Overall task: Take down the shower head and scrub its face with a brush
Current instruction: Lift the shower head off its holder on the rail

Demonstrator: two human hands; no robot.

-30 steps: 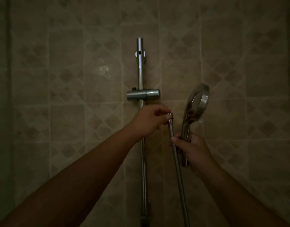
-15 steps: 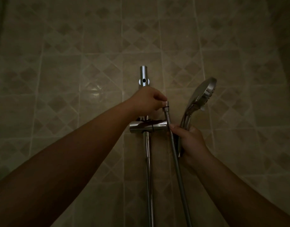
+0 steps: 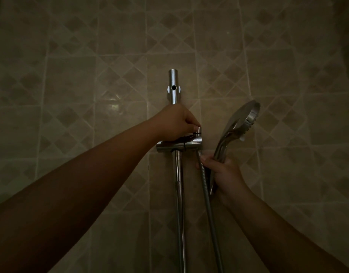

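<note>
A: Why is the head [image 3: 242, 123] held off to the right of the rail [image 3: 178, 186]?

B: It is gripped by its handle in the right hand [image 3: 222, 174], detached from the hose [image 3: 208, 198], seemingly for scrubbing.

A: And the hose?

B: Its end is pinched by the left hand [image 3: 174, 124] and parked in the holder [image 3: 178, 145], probably so it cannot drop.

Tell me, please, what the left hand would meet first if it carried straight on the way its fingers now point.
Probably the shower head, held up by the right hand; depth is unclear.
</note>
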